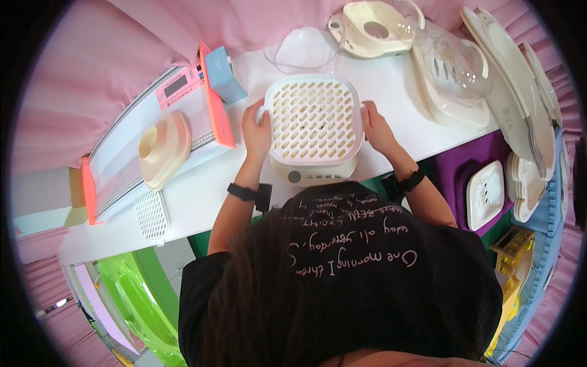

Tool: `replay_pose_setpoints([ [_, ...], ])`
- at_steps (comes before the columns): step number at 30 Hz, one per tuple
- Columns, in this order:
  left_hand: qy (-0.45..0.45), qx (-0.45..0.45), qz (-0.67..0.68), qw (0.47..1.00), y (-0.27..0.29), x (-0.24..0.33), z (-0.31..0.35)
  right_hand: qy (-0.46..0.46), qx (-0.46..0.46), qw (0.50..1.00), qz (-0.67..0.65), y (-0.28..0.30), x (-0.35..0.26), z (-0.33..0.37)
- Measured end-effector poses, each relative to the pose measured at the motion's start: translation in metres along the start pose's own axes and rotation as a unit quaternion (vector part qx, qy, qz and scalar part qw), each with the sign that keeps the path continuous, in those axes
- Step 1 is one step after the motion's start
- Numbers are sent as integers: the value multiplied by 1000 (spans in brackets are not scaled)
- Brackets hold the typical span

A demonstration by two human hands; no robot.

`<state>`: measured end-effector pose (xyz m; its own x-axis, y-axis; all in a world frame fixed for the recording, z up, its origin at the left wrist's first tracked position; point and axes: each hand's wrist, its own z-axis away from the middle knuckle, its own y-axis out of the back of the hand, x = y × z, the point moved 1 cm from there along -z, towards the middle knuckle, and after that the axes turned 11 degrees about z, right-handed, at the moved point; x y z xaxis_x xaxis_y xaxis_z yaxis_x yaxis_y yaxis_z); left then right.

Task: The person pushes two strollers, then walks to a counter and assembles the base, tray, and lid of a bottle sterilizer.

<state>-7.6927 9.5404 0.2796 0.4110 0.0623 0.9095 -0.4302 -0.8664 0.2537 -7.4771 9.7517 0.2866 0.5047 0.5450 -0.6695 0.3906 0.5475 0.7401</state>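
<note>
A white, rounded-square steamer basket point(315, 120) with a slotted bottom sits on a cream electric base point(333, 174) in front of me on the table. My left hand point(257, 131) grips the basket's left side, its thumb near the rim. At the right side my right hand point(379, 131) holds the basket's edge, thumb up and fingers partly hidden beneath. Both hands are level with each other. Just beyond the basket stands a clear plastic cover point(306, 50). I see no food on the slotted bottom.
Left on the white table point(202, 221) are a baby scale point(177, 85) with a pink panel, a blue box point(225, 74), a cream funnel-like part point(165, 150) and a slotted white plate point(151, 215). Right stand cream basins point(374, 29), a clear dome point(452, 64) and stacked white trays point(510, 79).
</note>
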Motion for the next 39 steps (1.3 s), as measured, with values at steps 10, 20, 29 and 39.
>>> replay_pose_setpoints([
  [10, 6, 36, 42, 998, 4, -1, 29, 162, 45, 977, 133, 41, -18, -110],
  [20, 62, 147, 9, 987, 68, -10, 106, 205, -122, 932, 274, 2, -23, -185],
  [29, 81, 159, 14, 984, 81, -1, 123, 227, -19, 953, 201, 23, -18, -182],
  [39, 70, 104, 100, 987, 81, 13, 90, 256, 53, 963, 63, 107, -61, -52],
])
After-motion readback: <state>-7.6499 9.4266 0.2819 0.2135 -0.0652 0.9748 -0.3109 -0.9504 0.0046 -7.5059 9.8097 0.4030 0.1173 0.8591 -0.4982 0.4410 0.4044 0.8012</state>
